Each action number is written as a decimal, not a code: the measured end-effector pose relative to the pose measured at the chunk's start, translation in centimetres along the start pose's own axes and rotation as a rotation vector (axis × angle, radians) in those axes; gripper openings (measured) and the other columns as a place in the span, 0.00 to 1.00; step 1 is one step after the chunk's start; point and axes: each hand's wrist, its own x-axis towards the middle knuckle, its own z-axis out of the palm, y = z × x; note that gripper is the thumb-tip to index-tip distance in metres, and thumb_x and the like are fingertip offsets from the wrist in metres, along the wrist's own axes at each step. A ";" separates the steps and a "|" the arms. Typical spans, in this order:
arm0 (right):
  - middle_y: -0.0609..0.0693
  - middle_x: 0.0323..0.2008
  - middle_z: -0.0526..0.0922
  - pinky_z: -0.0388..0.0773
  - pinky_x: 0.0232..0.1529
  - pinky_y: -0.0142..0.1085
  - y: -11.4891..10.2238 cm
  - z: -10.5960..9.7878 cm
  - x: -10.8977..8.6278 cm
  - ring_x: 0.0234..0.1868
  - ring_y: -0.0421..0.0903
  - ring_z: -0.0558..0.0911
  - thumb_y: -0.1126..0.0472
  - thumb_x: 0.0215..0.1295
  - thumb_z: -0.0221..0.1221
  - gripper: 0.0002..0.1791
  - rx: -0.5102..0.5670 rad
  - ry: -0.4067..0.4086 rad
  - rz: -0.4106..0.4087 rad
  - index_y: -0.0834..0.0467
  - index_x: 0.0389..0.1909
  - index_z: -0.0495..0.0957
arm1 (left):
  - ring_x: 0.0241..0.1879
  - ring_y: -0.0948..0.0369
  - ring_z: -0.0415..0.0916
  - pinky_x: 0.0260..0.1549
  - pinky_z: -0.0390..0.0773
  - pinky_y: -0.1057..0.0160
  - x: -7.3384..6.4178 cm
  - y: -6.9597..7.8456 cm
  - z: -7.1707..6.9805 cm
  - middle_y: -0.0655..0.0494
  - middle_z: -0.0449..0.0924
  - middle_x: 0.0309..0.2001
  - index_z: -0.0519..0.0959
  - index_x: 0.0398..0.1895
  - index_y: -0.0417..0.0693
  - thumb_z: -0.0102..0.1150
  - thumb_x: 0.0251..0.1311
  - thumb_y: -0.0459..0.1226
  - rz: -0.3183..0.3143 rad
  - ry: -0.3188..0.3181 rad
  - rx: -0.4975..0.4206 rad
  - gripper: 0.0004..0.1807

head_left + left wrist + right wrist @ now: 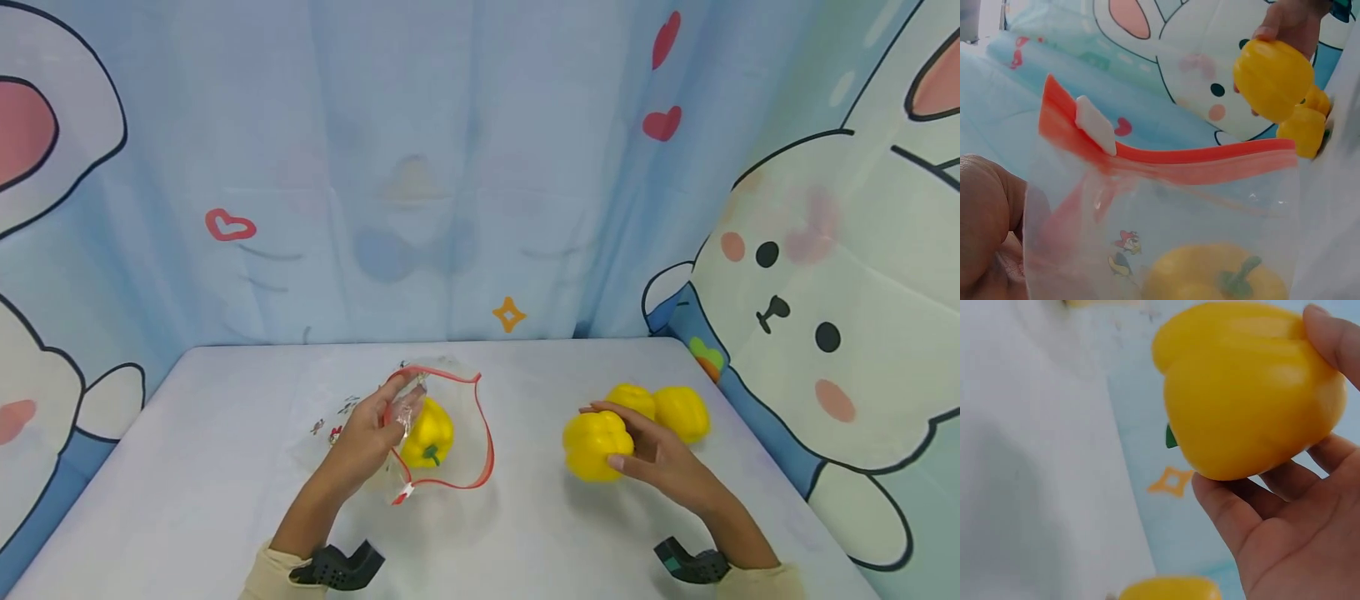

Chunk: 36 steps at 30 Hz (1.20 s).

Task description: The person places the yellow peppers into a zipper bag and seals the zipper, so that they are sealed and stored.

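Note:
My left hand (372,427) grips the side of a clear zip bag (1210,209) with a red zip edge and a white slider (1095,125). The bag's mouth stands wide apart in the head view. Inside it lies a yellow bell pepper (429,433) with a green stem. My right hand (660,454) holds another yellow bell pepper (1250,390) between thumb and fingers, raised off the table and to the right of the bag. Part of its green stem shows in the right wrist view.
Two more yellow bell peppers, one nearer the middle (632,399) and one further right (682,414), sit on the white table (525,542) behind my right hand. A blue curtain (450,167) with cartoon prints hangs along the table's back edge.

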 end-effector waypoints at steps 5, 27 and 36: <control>0.61 0.66 0.66 0.74 0.55 0.33 -1.5 1.4 1.5 0.58 0.45 0.76 0.70 0.65 0.58 0.33 0.051 -0.036 -0.069 0.61 0.71 0.61 | 0.69 0.54 0.60 0.58 0.66 0.64 0.0 -0.1 0.0 0.45 0.56 0.73 0.51 0.75 0.36 0.44 0.64 0.22 -0.002 -0.003 -0.013 0.35; 0.63 0.66 0.65 0.77 0.54 0.49 -6.4 8.5 6.6 0.54 0.57 0.75 0.67 0.67 0.57 0.30 0.335 -0.304 -0.300 0.65 0.69 0.61 | 0.69 0.54 0.61 0.57 0.68 0.62 0.0 -0.3 -0.2 0.47 0.56 0.73 0.52 0.75 0.39 0.48 0.67 0.27 0.000 -0.026 0.004 0.34; 0.56 0.68 0.64 0.74 0.58 0.45 -6.6 11.3 7.2 0.58 0.55 0.73 0.67 0.68 0.56 0.30 0.250 -0.329 -0.229 0.57 0.70 0.61 | 0.68 0.55 0.62 0.57 0.69 0.62 0.0 -0.2 0.0 0.49 0.58 0.73 0.54 0.75 0.41 0.50 0.67 0.28 -0.016 -0.003 0.009 0.34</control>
